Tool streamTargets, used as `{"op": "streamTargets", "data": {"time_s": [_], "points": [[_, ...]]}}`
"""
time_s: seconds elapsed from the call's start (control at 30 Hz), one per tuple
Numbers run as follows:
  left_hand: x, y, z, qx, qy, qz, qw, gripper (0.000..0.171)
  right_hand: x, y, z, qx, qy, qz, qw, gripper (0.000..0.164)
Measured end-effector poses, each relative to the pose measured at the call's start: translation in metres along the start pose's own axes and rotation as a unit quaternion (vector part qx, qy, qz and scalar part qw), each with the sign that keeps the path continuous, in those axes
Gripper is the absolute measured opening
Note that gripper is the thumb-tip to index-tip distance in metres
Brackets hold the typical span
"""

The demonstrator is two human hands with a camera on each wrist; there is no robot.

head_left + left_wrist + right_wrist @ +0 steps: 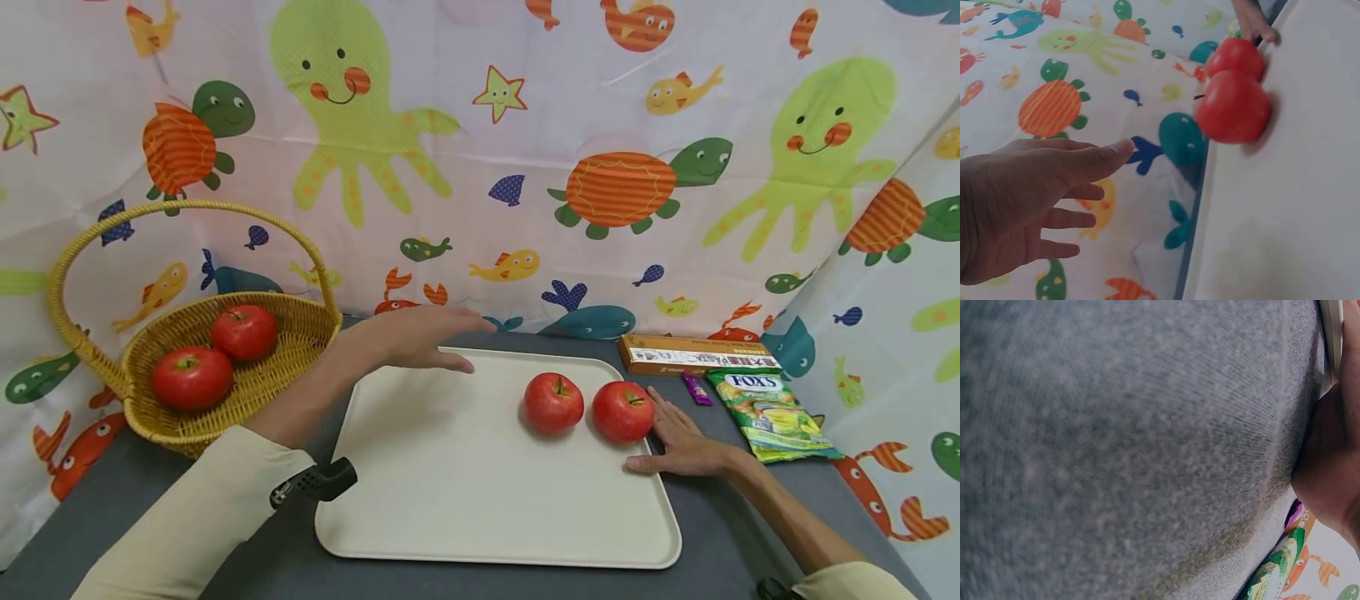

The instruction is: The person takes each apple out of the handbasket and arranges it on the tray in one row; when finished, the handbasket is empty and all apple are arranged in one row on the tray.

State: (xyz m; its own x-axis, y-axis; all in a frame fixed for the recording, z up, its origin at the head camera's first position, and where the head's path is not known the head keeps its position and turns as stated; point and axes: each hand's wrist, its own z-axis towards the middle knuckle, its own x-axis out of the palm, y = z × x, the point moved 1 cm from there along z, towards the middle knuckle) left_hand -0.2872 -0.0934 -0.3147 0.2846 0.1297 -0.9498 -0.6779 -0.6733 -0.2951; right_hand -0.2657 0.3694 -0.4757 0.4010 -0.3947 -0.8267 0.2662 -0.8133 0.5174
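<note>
Over the back left of the cream tray (480, 517), my left hand (420, 337) hovers with fingers extended and holds nothing. The left wrist view shows the same hand (1041, 200) with its fingers spread apart. Two red apples stand side by side on the tray's right half, a left one (553, 403) and a right one (623, 412). At the tray's right edge rests my right hand (686, 442), its thumb on the rim and its fingertips beside the right apple. Whether they touch that apple I cannot tell. The right wrist view shows only part of this hand (1329, 469).
A yellow wicker basket (300, 354) with a tall handle stands at the left, holding two red apples (193, 378). Right of the tray lie a brown-and-white box (697, 354), a small purple packet (697, 389) and a green FOX'S bag (772, 417). A patterned curtain (465, 208) hangs behind.
</note>
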Motion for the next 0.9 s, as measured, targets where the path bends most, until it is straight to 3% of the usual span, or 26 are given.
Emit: {"op": "streamTargets", "data": {"time_s": [0.23,0.47,0.67,0.9], "points": [[-0.024,0.024,-0.043,-0.011,-0.058,-0.018,0.9981,0.064,0.002,0.0,0.0,0.001,-0.001,0.003,1.0,0.113],[-0.045,0.049,-0.083,-0.063,-0.086,-0.007,0.9943,0.056,-0.001,0.002,-0.003,-0.011,0.0,0.007,1.0,0.11],[-0.051,0.066,-0.11,-0.098,-0.093,-0.004,0.9909,0.056,-0.001,0.004,-0.002,-0.003,0.002,0.002,1.0,0.111],[-0.048,0.092,-0.132,-0.103,-0.095,-0.007,0.9901,0.053,0.001,0.001,-0.002,0.001,0.001,-0.001,1.0,0.111]]}}
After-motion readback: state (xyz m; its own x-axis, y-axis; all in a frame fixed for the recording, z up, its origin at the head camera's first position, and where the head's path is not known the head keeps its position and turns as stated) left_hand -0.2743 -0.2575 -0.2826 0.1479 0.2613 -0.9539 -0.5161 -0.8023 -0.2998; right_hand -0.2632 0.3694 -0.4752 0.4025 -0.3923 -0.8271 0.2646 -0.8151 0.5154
